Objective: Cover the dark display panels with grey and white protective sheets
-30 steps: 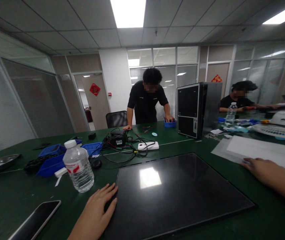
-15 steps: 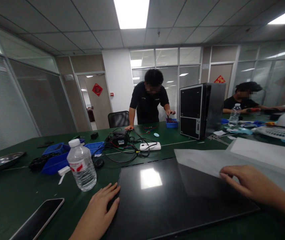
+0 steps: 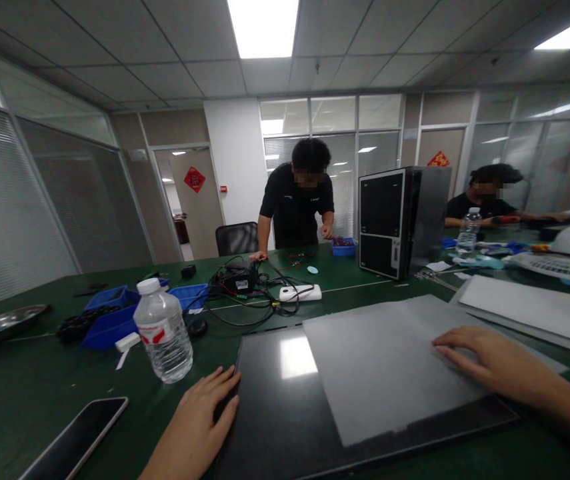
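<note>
A dark glossy panel (image 3: 275, 407) lies flat on the green table in front of me. Over its right part is a translucent whitish sheet (image 3: 379, 373), which reaches past the panel's right side. My left hand (image 3: 197, 423) rests at the panel's left edge, fingers apart, holding nothing. On the sheet's right part lies my right hand (image 3: 495, 367), its fingers close together and bent; whether they pinch the sheet cannot be made out. A flat white board (image 3: 539, 310) sits to the right, beyond that hand.
Left of the panel are a water bottle (image 3: 165, 333), a phone (image 3: 77, 440) and blue trays (image 3: 109, 327). Black cables and a white power strip (image 3: 299, 292) lie behind it. A computer case (image 3: 399, 223) stands farther back. Two people are across the table.
The sheet has come down flat and shifted left over the panel. My right hand moved slightly left; my left hand stayed put. The person opposite drew one hand back from the small blue tray.
</note>
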The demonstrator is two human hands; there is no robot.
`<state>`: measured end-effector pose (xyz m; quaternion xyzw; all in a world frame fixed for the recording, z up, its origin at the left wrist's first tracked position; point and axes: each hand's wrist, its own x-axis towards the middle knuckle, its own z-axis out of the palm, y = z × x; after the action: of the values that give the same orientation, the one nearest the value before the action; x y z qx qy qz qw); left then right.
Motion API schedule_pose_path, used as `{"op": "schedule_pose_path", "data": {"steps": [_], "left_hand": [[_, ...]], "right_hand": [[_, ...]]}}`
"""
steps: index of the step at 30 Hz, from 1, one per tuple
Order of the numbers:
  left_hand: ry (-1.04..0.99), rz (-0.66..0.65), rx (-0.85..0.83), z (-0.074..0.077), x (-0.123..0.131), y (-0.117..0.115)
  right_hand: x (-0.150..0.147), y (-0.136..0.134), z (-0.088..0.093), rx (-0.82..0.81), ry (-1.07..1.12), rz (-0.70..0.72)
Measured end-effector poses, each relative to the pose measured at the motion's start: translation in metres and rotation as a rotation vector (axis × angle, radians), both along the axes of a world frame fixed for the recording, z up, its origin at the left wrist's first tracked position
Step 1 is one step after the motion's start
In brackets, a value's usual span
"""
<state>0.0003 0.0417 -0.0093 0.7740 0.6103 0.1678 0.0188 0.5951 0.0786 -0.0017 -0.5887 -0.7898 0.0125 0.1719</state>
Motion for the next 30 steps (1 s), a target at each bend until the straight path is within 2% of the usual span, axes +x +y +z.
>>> {"op": "schedule_pose_path", "data": {"steps": [3, 6, 10, 20, 26, 30], "left_hand": [[-0.010, -0.005, 0.012, -0.004, -0.002, 0.002], [-0.026, -0.004, 0.030, -0.008, -0.004, 0.003], [-0.037, 0.001, 0.039, -0.007, -0.004, 0.003], [-0.059, 0.001, 0.000, 0.008, 0.007, -0.006], [-0.040, -0.002, 0.000, 0.006, 0.006, -0.007], [-0.015, 0.002, -0.002, 0.004, 0.005, -0.006]], "right_hand": [[-0.014, -0.002, 0.002, 0.037, 0.050, 0.049], [-0.014, 0.001, -0.001, 0.036, 0.079, -0.015], [-0.006, 0.003, -0.006, -0.043, 0.088, -0.067], [-0.038, -0.012, 0.006, -0.152, 0.006, 0.114], [-0.048, -0.016, 0.008, -0.169, 0.010, 0.174], [-0.044, -0.013, 0.006, -0.156, 0.032, 0.167]]}}
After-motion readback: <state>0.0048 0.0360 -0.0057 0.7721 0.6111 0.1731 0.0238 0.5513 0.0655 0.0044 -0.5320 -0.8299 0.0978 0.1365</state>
